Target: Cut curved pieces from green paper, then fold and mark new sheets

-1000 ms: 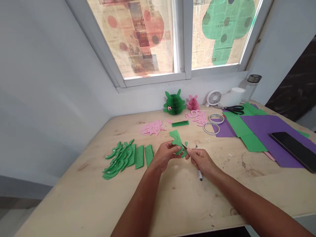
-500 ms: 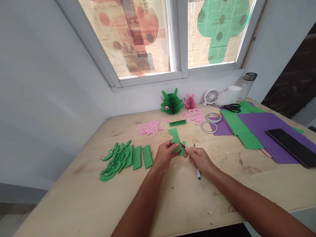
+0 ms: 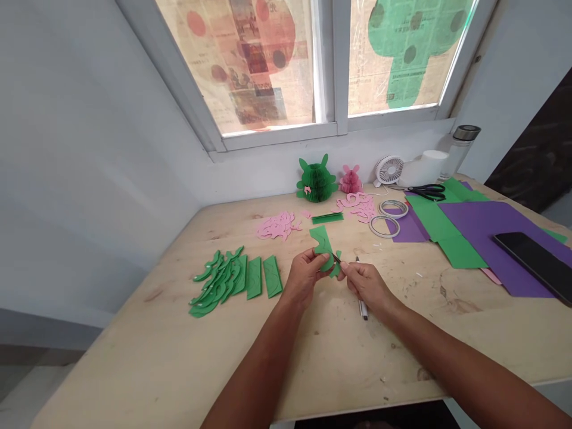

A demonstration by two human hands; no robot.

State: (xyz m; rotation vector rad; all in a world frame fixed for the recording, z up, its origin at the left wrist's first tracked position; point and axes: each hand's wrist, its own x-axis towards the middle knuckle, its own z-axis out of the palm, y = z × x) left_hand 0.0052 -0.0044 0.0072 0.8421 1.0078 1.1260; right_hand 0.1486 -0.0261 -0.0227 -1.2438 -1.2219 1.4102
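Pinched in my left hand (image 3: pixel 306 271) is a folded piece of green paper (image 3: pixel 320 236) with a curved line on it and a curved cut edge. My right hand (image 3: pixel 364 280) is closed around small scissors (image 3: pixel 336 259), whose dark blades meet the paper's right side. Most of the scissors' handle is hidden by my fingers. A green offcut hangs near the blades. Under my right hand lies a white marker (image 3: pixel 363 308) with a dark tip. To the left are two folded green strips (image 3: pixel 254 278) beside a pile of cut green paper shapes (image 3: pixel 217 283).
Pink paper scraps (image 3: pixel 277 226), tape rolls (image 3: pixel 385 227) and a dark green folded strip (image 3: pixel 328 218) lie beyond my hands. Green and pink paper figures (image 3: pixel 317 182) stand by the wall. A small fan (image 3: pixel 388 171), black-handled scissors (image 3: pixel 426 191), purple sheets (image 3: pixel 500 238) and a phone (image 3: pixel 534 265) are rightward.
The whole view has shifted slightly, so things sit a little further right. My hands keep nearly the same hold on the green paper and scissors.
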